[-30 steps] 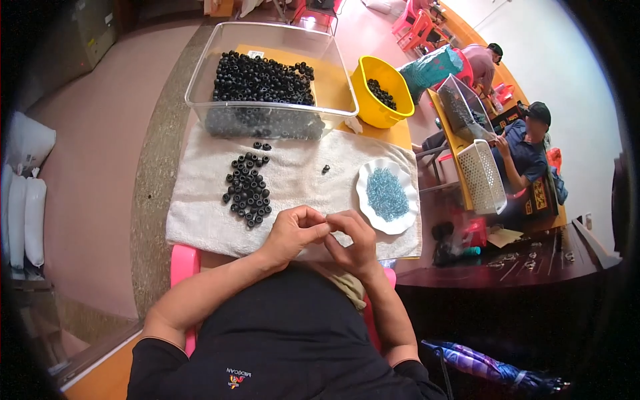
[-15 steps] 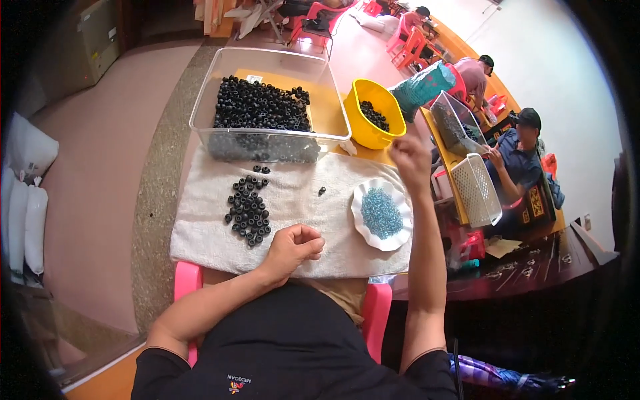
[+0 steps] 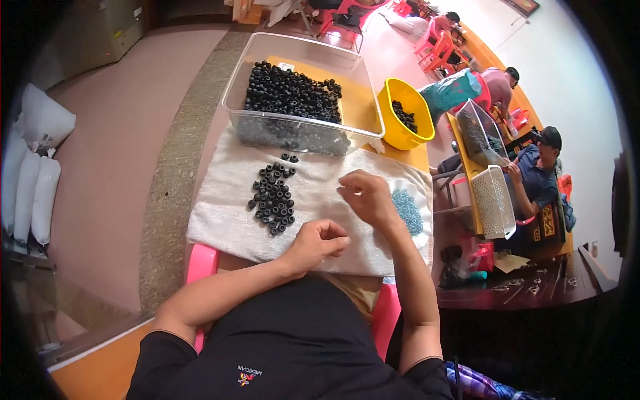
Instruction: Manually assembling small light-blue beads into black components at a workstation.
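My left hand (image 3: 315,245) is near the front edge of the white cloth (image 3: 223,220), thumb and forefinger curled toward each other; anything between them is too small to make out. My right hand (image 3: 371,200) hovers over the cloth's right half with fingers bent in a pinch, and what it holds, if anything, is hidden. Left of my hands lies a loose pile of small black ring-shaped pieces (image 3: 273,197) with holes. Partly covered by my right forearm is a white wavy-rimmed dish (image 3: 421,193) of tiny blue, glassy-looking bits (image 3: 407,212).
Behind the cloth stands a clear plastic bin (image 3: 300,127) full of black pieces. A yellow tub (image 3: 405,139) holding more sits to its right. Farther right, a co-worker (image 3: 537,173) sits beside a white perforated basket (image 3: 495,203). White sacks (image 3: 30,190) stand on the left.
My right hand has come from beside the yellow tub down to the cloth's middle. The single black piece there is no longer visible. My left hand stays curled, and the view has shifted.
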Demonstrator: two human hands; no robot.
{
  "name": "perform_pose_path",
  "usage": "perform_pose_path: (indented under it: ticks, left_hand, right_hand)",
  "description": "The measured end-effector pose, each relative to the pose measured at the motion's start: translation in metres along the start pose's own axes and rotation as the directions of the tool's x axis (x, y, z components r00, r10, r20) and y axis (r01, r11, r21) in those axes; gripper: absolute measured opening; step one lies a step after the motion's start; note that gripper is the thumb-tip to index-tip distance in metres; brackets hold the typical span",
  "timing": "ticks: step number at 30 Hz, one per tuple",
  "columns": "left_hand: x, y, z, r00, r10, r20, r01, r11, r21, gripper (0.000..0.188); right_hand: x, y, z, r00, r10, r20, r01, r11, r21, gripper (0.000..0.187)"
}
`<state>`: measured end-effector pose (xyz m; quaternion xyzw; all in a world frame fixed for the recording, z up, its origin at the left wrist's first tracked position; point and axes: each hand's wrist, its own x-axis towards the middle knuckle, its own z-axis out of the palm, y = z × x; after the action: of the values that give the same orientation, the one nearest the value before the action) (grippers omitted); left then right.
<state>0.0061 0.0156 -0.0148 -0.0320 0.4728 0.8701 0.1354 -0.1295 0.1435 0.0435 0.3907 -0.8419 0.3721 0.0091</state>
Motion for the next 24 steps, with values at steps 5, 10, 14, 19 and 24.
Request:
perform_pose_path:
  ticks: [5,10,14,19,24]
  left_hand:
    - [0.000,-0.006,0.001,0.999,0.031,0.044,-0.036,0.991,0.126,0.015]
    - [0.003,-0.012,0.000,0.998,0.057,0.039,-0.061,0.990,0.127,0.018]
    - [0.002,-0.008,-0.001,0.996,0.072,0.043,-0.078,0.985,0.156,0.017]
    - [0.000,-0.005,-0.001,0.998,0.063,0.032,-0.067,0.983,0.169,0.017]
    - [0.002,-0.008,0.000,0.997,0.068,0.043,-0.074,0.983,0.166,0.017]
  right_hand:
    - [0.020,-0.023,0.028,0.977,-0.113,0.182,0.143,0.977,-0.156,0.023]
    - [0.041,-0.029,0.056,0.965,-0.076,0.250,0.146,0.949,-0.278,0.029]
    - [0.051,-0.033,0.068,0.967,-0.083,0.240,0.167,0.920,-0.354,0.022]
    - [0.065,-0.045,0.051,0.889,0.124,0.440,0.018,0.952,-0.305,0.019]
    - [0.071,-0.027,0.053,0.952,-0.028,0.306,0.109,0.961,-0.252,0.019]
